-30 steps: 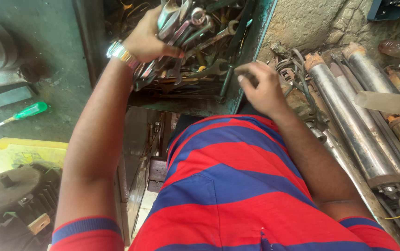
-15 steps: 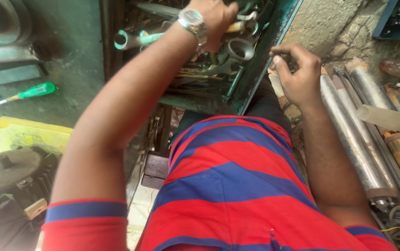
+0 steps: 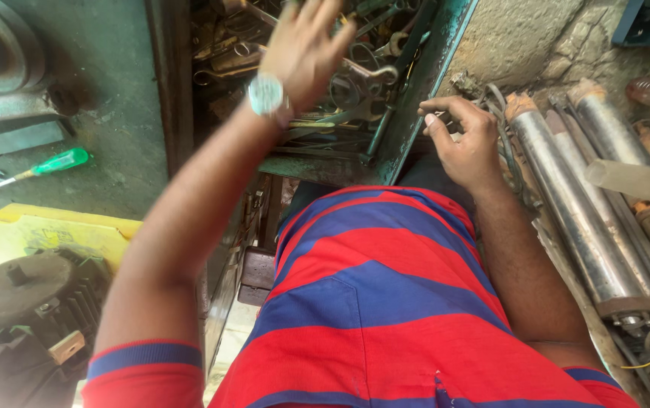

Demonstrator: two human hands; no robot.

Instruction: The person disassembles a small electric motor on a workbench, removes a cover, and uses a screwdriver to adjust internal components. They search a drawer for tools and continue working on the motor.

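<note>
Item, tool drawer [image 3: 446,68]: my left hand [image 3: 306,49] splayed empty above heaped spanners [image 3: 355,98], right hand [image 3: 465,140] pinching its rim; best sifted slowly, one spanner lifted clear of tangle.

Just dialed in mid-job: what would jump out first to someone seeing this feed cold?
The red and blue striped shirt fills the lower centre. Above it, the left hand, with a wristwatch, spreads open over a green toolbox crammed with spanners, while the right hand rests at its edge. Long steel tubes lie at right.
</note>
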